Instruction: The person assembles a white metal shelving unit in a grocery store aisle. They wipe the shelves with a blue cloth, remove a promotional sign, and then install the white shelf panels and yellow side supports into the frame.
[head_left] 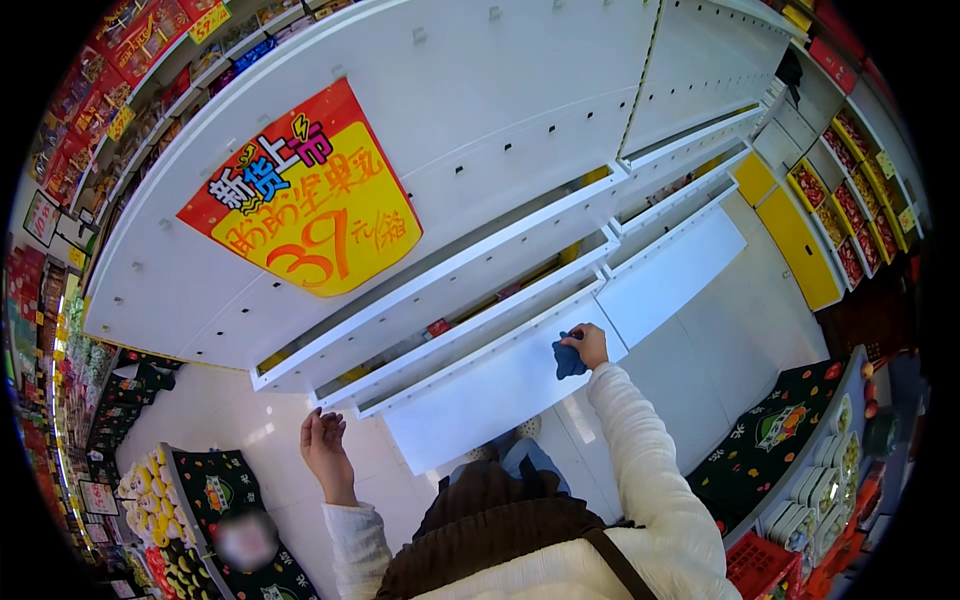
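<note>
Bright shop here, pale tiled floor (pixel 700 355) gleaming, and everything is arranged around the low white shelf board (pixel 485 405). Beyond its far edge rises a tall white panel (pixel 520 75) bearing a red-and-yellow sign (pixel 345 235), with white ledges (pixel 440 289) in between and a small red packet (pixel 438 328) showing in a gap. Off the board's right end, a second white board (pixel 675 280).

And here's the action: the right hand (pixel 590 345) is over the board's right end, thumb and fingers pinching a crumpled blue cloth (pixel 569 363)! The cloth hangs over that same end; whether it touches the surface, I can't tell. Across to the left hand (pixel 325 440), out past the board's left end and apart from it, fingers loosely curled, nothing visible in their grasp.

A shoe (pixel 529 428) peeks out at the board's near edge. Yellow fruit (pixel 155 500) lies well to its left; a yellow cabinet (pixel 800 245) stands beyond its right end.
</note>
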